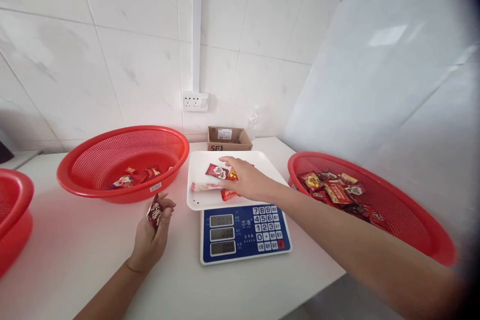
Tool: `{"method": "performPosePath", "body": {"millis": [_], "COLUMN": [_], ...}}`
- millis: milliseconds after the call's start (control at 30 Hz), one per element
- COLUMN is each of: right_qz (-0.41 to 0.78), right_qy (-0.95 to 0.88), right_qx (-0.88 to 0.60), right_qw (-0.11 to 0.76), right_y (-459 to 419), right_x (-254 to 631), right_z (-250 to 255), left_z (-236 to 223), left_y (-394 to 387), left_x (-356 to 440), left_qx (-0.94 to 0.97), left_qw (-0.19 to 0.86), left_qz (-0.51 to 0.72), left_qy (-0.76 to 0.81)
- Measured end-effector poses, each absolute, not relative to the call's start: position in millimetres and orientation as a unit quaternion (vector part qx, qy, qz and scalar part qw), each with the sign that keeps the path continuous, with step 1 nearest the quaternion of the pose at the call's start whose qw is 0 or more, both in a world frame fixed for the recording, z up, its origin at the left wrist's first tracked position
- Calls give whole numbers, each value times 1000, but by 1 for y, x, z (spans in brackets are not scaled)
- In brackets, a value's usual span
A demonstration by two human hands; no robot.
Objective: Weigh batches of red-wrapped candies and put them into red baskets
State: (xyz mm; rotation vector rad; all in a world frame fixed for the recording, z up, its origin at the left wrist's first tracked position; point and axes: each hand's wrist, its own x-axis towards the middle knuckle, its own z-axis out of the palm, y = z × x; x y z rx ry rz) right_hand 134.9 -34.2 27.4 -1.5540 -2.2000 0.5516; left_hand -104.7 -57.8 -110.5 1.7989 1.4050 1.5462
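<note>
Pinching a dark red candy packet (155, 211) w/ fingers and thumb, the left hand (152, 237) hovers just above the white table (86, 260), right below the front rim of the red mesh basket (123, 162); grip closed round the packet, which stands roughly upright in it. That basket holds only a few wrapped candies (137, 176) at its bottom.

Right hand (245, 180) reaches over the white tray (202, 165) of the scale (245, 232), palm down, fingers spread loosely and resting on the packets there. Can't tell whether it actually grips any. A red packet w/ white label (216, 171) lies just beside the fingertips, touching or nearly so; a pale long packet (204, 186) lies under the hand's near edge, and another red one (227, 195) pokes out below the palm.

Scale has a blue front panel w/ three small displays and a keypad (267, 227); digits too small to read.

Right side: a second red basket (405, 220), approx. half over the table edge, w/ a heap of mixed packets (337, 192). Far left: part of a third red basket (13, 210). Behind the scale, against the tiled wall, a small cardboard box (228, 138), and a wall socket (195, 101) above it.
</note>
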Motion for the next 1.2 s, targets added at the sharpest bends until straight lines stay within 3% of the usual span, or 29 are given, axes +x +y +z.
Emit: {"method": "performPosePath", "body": {"millis": [267,467,733,867,1000,1200], "right_qz": [163,114,106,128,174,194], "right_qy": [-828,-808,-729,-738,-832,-881], "right_qx": [-523,-546,-643,-620,-493,-381], "right_qw": [121,189,209,233,183,206], "right_y": [-54,-78,-112,-132,-155,-175], "right_x": [160,178,211,213,187,148], "right_z": [7,26,40,23,-7,-38], "left_z": [-112,-110,-106,-98,-86,-93], "left_y": [-56,-56,-61,-77,-101,-121], "left_x": [-103,-102,-103,-95,-65,-32], "left_qx": [645,636,659,779,914,946], "left_qw": [190,204,185,132,97,100], "left_qz": [535,543,516,499,375,300], "left_qy": [512,509,514,356,125,75]}}
